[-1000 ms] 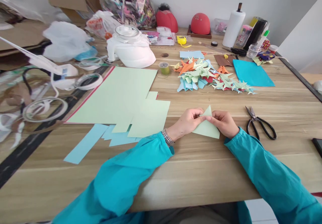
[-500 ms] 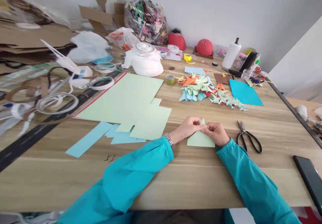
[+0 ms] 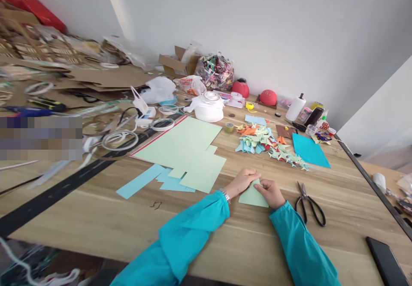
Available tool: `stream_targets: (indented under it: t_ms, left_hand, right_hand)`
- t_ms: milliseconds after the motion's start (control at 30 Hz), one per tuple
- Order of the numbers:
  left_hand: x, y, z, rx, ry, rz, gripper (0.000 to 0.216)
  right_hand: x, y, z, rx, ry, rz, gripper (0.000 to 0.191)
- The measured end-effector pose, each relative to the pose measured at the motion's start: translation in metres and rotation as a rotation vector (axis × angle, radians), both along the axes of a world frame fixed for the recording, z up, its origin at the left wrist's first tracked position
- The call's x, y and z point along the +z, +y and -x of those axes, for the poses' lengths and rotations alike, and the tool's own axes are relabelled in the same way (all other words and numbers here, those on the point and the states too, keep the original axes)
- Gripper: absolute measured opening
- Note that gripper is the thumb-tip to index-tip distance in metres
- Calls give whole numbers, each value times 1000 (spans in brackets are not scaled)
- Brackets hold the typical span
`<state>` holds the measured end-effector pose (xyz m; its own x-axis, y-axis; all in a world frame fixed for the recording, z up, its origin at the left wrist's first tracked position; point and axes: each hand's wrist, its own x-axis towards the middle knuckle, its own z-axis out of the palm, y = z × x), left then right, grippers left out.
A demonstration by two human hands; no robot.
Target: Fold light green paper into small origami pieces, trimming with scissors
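A folded piece of pale green paper (image 3: 252, 197), pointed at its top and broad at its base, lies on the table under both hands. My left hand (image 3: 243, 182) pinches it near the tip, a metal watch band on the wrist. My right hand (image 3: 270, 192) grips its right side, thumb on top of the paper. Just right of it rest black-handled scissors (image 3: 305, 200), blades slightly apart. Left of my hands are large pale green sheets (image 3: 183, 144) and light blue paper strips (image 3: 140, 182).
Beyond my hands lies a pile of folded paper shapes (image 3: 257, 142) in green, orange and blue, beside a turquoise sheet (image 3: 310, 150). A black phone (image 3: 386, 260) is at the right. Coiled white strips (image 3: 119, 140) and cardboard (image 3: 106, 78) clutter the left.
The camera view has swung up and left, showing more of the cluttered left side. My right hand has shifted its grip lower, with the thumb now across the paper's face.
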<state>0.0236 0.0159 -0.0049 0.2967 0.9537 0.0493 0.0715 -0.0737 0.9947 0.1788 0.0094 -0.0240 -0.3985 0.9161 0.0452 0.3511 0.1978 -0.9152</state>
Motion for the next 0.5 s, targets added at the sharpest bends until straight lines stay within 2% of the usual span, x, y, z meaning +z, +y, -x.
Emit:
stream_targets:
  t_ms: [167, 300, 500]
  left_hand:
    - [1, 0, -1, 31, -4, 2, 40]
    - [0, 2, 0, 59, -7, 10, 33]
    - [-1, 4, 1, 45, -26, 53, 38]
  right_hand:
    - [0, 1, 1, 0, 11, 43, 49]
    - [-2, 1, 0, 2, 2, -2, 49]
    - [-9, 2, -1, -5, 19, 48, 46]
